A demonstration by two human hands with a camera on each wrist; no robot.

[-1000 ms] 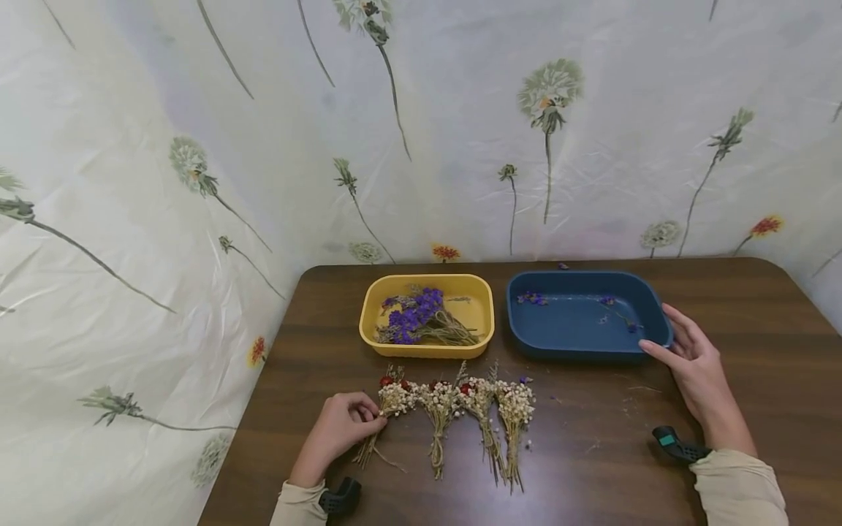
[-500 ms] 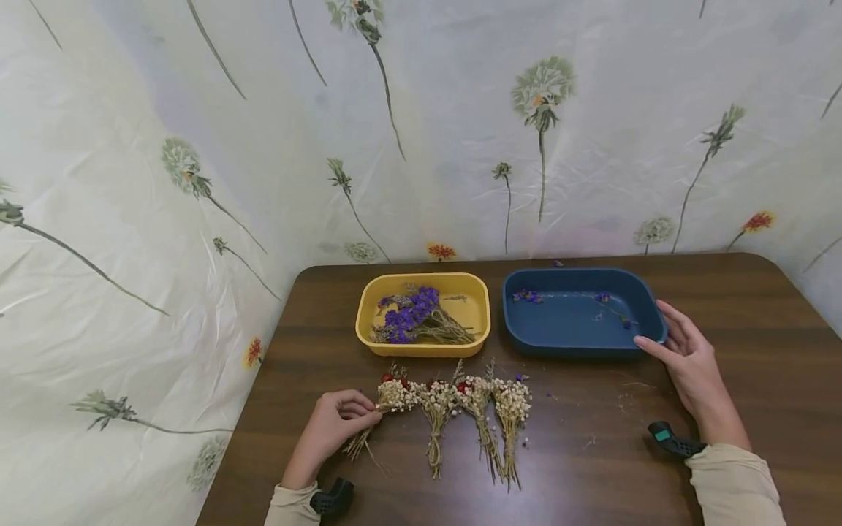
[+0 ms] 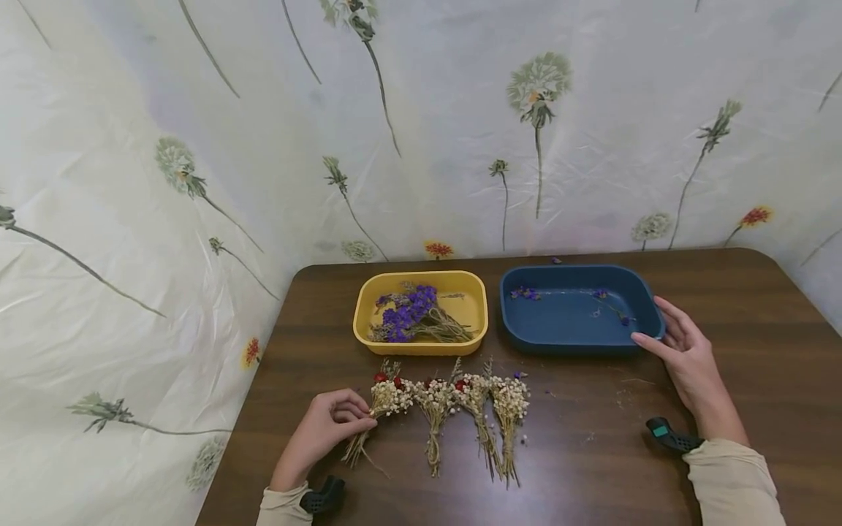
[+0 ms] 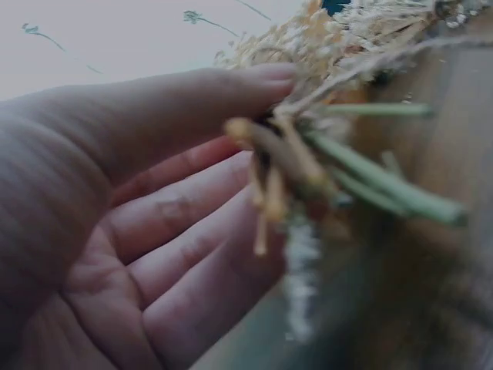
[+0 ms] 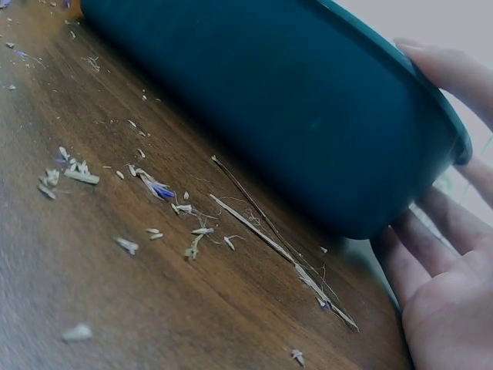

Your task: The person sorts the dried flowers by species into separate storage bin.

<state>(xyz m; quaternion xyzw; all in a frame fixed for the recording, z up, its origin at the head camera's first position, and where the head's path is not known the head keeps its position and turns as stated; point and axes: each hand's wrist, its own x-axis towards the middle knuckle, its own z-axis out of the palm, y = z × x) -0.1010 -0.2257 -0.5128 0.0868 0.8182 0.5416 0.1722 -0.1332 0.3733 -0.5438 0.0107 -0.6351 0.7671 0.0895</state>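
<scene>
My left hand [image 3: 327, 429] pinches the stems of the leftmost dried flower bouquet [image 3: 388, 398], which has cream blossoms and red heads. In the left wrist view, thumb and fingers meet around the cut stems [image 4: 296, 166], with a loose twine end beside them. At the right end of a blue tray [image 3: 566, 321], my right hand [image 3: 691, 369] grips the corner, thumb over the rim and fingers against the outer wall. A few purple sprigs [image 3: 526, 294] lie inside that tray. Three more bouquets [image 3: 434, 409] lie in a row to the right of the held one.
A yellow tray [image 3: 427, 349] holding purple dried flowers [image 3: 409, 313] stands left of the blue one. Stem bits and petal crumbs [image 5: 166, 189] are scattered on the brown wooden table [image 3: 592, 453]. A flower-printed sheet [image 3: 447, 146] hangs behind the table.
The left hand has shifted slightly with the bouquet's stems still pinched, and the stems have swung left. The right hand stays on the blue tray. The head view has drifted slightly.
</scene>
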